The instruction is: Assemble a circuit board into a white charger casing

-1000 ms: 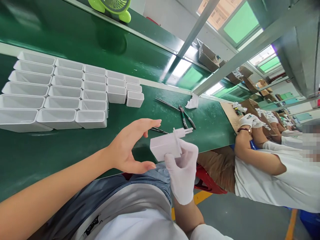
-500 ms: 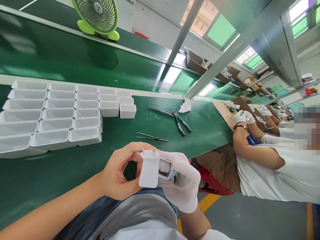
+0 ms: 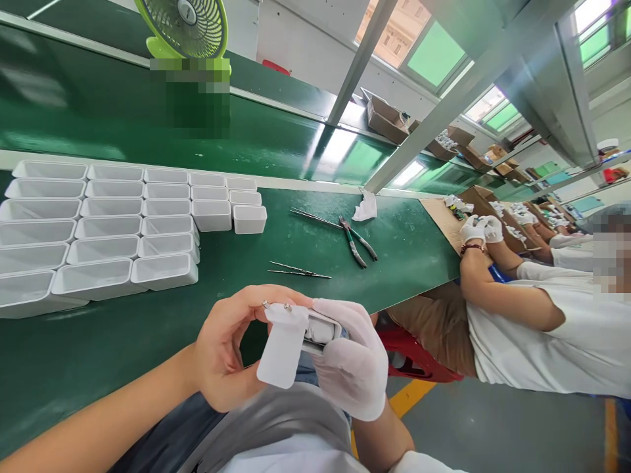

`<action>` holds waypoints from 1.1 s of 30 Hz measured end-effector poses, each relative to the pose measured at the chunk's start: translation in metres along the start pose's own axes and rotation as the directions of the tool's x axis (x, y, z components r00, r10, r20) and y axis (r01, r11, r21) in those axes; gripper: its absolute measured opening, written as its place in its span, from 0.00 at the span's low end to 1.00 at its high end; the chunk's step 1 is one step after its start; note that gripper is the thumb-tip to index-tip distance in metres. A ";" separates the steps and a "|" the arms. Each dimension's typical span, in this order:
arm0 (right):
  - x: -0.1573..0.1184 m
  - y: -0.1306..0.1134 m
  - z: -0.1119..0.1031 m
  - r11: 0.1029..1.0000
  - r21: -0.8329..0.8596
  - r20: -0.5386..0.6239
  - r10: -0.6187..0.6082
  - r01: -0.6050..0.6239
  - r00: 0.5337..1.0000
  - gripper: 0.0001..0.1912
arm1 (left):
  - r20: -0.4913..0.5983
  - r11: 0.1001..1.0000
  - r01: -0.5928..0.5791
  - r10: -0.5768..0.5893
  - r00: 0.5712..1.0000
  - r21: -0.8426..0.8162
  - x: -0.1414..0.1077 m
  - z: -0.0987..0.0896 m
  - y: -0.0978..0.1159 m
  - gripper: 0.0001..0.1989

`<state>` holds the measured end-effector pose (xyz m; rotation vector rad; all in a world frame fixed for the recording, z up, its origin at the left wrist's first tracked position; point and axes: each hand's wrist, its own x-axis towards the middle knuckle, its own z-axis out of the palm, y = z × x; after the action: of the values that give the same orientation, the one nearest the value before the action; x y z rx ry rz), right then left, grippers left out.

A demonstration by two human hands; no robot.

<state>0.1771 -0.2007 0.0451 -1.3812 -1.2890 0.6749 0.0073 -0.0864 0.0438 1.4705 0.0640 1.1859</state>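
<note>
My bare left hand (image 3: 229,348) is closed, its fingers and thumb pinching the edge of a white plastic cover (image 3: 282,348) with small metal prongs on top. In a white glove, my right hand (image 3: 357,361) grips a small white housing (image 3: 321,328), open on the side that faces up, with a pale part inside. The cover stands tilted right beside the housing; whether the two are joined I cannot tell. Beyond my hands on the green bench lie tweezers (image 3: 300,270), a second pair of tweezers (image 3: 315,218) and cutting pliers (image 3: 355,242).
Rows of white open boxes (image 3: 103,279) fill the bench's left side. A crumpled white scrap (image 3: 365,206) lies near the back edge. On the upper ledge stands a green fan (image 3: 190,29). A co-worker (image 3: 522,322) in white gloves sits at right beside cardboard boxes (image 3: 473,203).
Both hands have shifted slightly left and the white cover has tilted more. The housing has turned, so more of its opening shows. The tools on the bench stay put.
</note>
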 end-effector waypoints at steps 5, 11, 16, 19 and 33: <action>0.002 -0.003 0.000 1.000 -0.012 0.014 -0.004 0.005 1.000 0.12 | 0.015 0.999 -0.029 0.028 0.999 0.034 0.000 -0.002 -0.001 0.23; 0.005 -0.004 -0.002 0.979 -0.129 0.055 -0.155 0.161 0.986 0.10 | 0.045 0.997 -0.052 0.050 0.998 0.057 0.003 -0.004 -0.001 0.25; 0.011 -0.009 0.001 0.844 -0.359 0.140 -0.373 0.398 0.917 0.30 | 0.059 0.996 -0.034 0.029 0.998 0.081 0.005 -0.007 -0.003 0.25; 0.016 -0.007 0.003 0.788 -0.410 0.171 -0.429 0.460 0.887 0.34 | 0.077 0.989 -0.084 0.074 0.994 0.125 0.007 -0.009 -0.008 0.27; 0.025 0.028 0.009 0.862 -0.331 0.089 -0.377 0.384 0.922 0.20 | 0.106 0.976 0.212 -0.217 0.971 0.050 -0.001 -0.020 -0.021 0.17</action>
<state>0.1839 -0.1695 0.0231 -1.3335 -1.6977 0.1955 0.0052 -0.0665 0.0228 1.5189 0.1666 0.9314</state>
